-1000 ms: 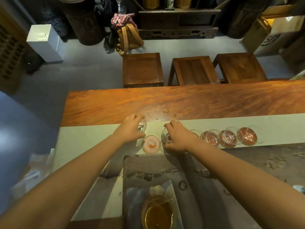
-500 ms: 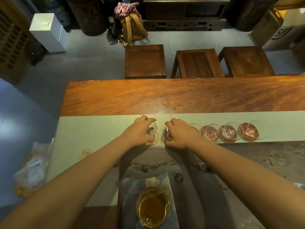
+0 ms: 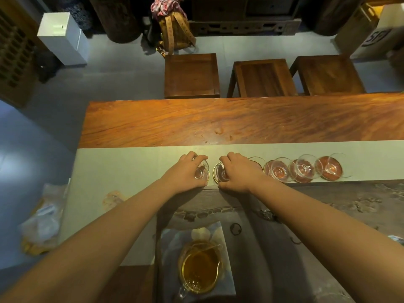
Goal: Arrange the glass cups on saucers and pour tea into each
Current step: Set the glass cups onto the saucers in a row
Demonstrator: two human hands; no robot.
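"SF" on white box (image 3: 380, 33)

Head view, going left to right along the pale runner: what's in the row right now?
Left hand on a glass cup → right hand on a second cup → three more cups on saucers.

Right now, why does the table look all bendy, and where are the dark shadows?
Head view: the wide lens bows the table edge; both arms' shadows darken the stone tray; the tea pitcher glints; the plastic bag at the left looks blurry.
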